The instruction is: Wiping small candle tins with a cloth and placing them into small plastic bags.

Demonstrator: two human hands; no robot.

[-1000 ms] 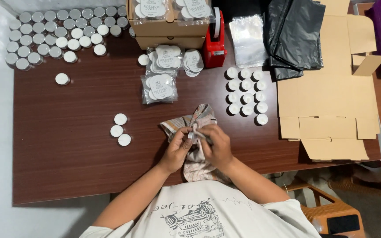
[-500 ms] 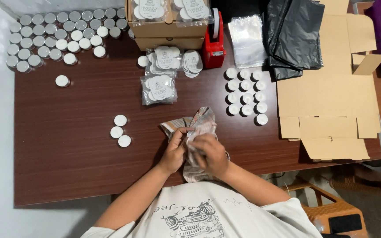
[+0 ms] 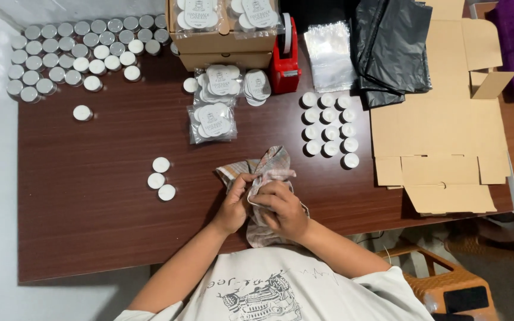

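Now right hand lower, both hands bunching cloth tighter

The right hand slid from the top of the cloth down over its middle, fingers curling across the folds. The left hand stayed close but turned inward, pinching the edge. The cloth bunched tighter (its upper flap rose and shifted slightly right).

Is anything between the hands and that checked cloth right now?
Nothing visible does. The left hand and the right hand both grip the checked cloth directly, bunched between them above the table. The three loose candles sit apart, to the left.
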